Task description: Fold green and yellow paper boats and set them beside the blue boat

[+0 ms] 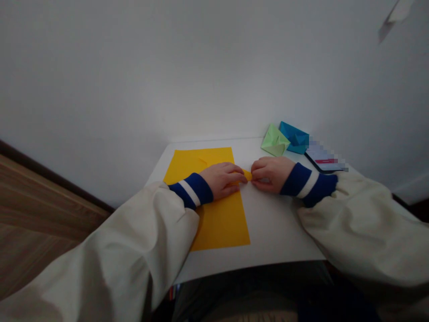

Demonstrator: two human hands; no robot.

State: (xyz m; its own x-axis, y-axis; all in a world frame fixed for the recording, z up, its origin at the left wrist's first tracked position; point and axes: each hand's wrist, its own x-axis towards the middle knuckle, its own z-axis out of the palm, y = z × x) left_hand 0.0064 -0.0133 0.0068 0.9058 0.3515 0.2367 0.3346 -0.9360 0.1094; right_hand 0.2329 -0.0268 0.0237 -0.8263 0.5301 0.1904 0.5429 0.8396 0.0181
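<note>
Loose cream sleeves (134,250) come in from both near corners, ending in blue cuffs (201,190) with a white stripe, and between them stands a white table (278,232) with its far edge close to a pale wall (201,67). On its left half lies a flat yellow sheet (223,228), and a small piece of folded yellow paper (247,174) juts past that sheet's right edge, between the two hands. The left hand (225,180) lies palm down over the sheet, fingers close together and tips on the folded piece; whether its thumb grips from beneath, I cannot tell. The right hand (268,174) is drawn narrow, thumb and fingers pinching the right end of the piece. For a clean crease, I would let the left fingers bear down evenly while the right pinch lines up the edges first, then run a nail outward along the fold; a tug from the right could skew thin paper. How much of the piece lies under the left hand is hidden. Far right, a pale green folded paper (275,141) sits just beside a blue folded paper (295,136), near a screen device (323,156) that is partly pixelated
</note>
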